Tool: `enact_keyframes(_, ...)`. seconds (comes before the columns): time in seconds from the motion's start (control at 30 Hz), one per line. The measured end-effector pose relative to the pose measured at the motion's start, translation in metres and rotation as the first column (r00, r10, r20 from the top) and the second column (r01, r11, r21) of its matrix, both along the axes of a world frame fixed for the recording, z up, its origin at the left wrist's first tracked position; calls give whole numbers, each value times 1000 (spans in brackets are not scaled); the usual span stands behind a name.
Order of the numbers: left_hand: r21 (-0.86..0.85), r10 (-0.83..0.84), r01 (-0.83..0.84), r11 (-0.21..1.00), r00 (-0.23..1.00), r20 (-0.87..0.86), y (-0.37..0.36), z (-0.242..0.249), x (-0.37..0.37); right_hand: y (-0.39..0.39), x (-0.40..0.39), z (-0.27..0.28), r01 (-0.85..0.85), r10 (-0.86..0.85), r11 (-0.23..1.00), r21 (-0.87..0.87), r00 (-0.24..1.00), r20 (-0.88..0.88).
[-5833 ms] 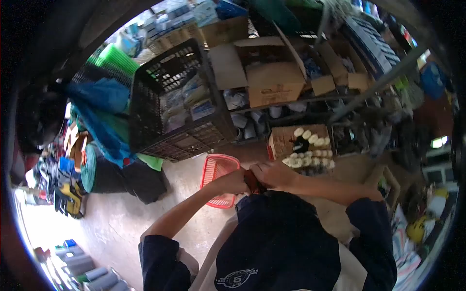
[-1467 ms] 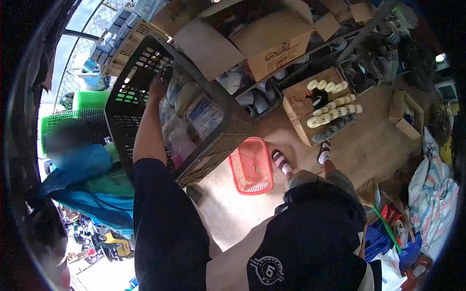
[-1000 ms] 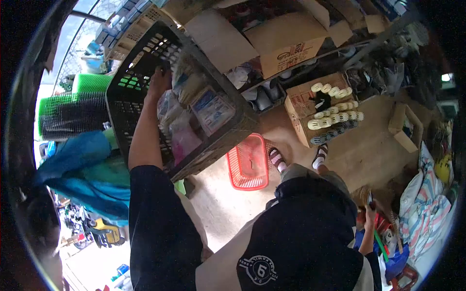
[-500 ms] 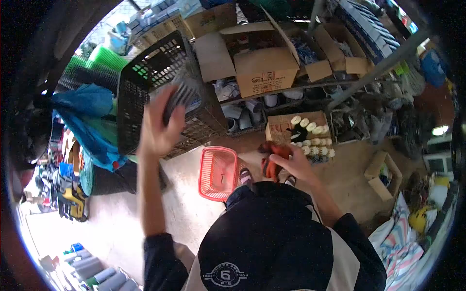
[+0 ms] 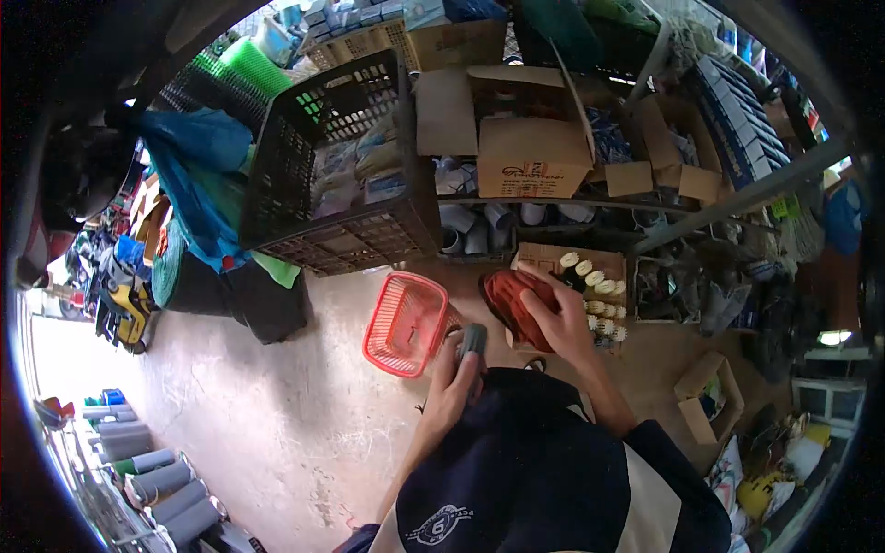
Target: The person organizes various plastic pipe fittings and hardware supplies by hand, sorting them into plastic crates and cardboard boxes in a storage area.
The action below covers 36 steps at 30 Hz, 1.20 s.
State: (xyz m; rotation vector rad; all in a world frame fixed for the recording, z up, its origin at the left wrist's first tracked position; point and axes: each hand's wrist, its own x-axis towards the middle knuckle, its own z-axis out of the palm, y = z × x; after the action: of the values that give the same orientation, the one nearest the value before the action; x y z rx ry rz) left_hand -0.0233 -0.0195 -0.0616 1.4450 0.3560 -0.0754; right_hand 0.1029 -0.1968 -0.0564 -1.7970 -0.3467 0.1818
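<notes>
Clock's centred mid-view, btw. Closest in, at 6 o'clock, the left hand [image 5: 452, 378] has its fingers curled round a small dark grey-green ribbed piece [image 5: 474, 339]; can't tell the material. Half a second ago that hand was a blur out at 10, so now both hands are loaded and near each other. Right hand [image 5: 564, 323] at 4: thumb on top, fingers wrapping a reddish-brown, leathery-looking folded thing [image 5: 513, 300]. Red plastic slatted basket [image 5: 388, 300] sits on the floor at 7. At 3, a brown cardboard carton [image 5: 537, 252] with rows of cream ribbed pieces [image 5: 604, 288]. Farther off, a black plastic lattice crate [image 5: 350, 249], between 10 and 11.
</notes>
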Motion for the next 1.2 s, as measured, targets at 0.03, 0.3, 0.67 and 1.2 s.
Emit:
enact_keyframes(0.03, 246, -90, 66, 967, 992, 89, 2, -11, 6, 2, -9, 19, -50, 50, 998, 37, 999, 11)
enact_keyframes(0.3, 337, -474, 497, 800, 867, -154, 22, 48, 28, 7, -35, 51, -115, 486, 834, -540, 617, 619)
enact_keyframes(0.67, 769, -515, 415, 487, 847, -131, 22, 42, 37, -2, -19, 33, -169, 421, 866, -471, 756, 502)
enact_keyframes(1.2, 978, -840, -151, -147, 541, -43, 43, 36, 64, -7, -36, 33, -449, 489, 833, 323, 324, -810)
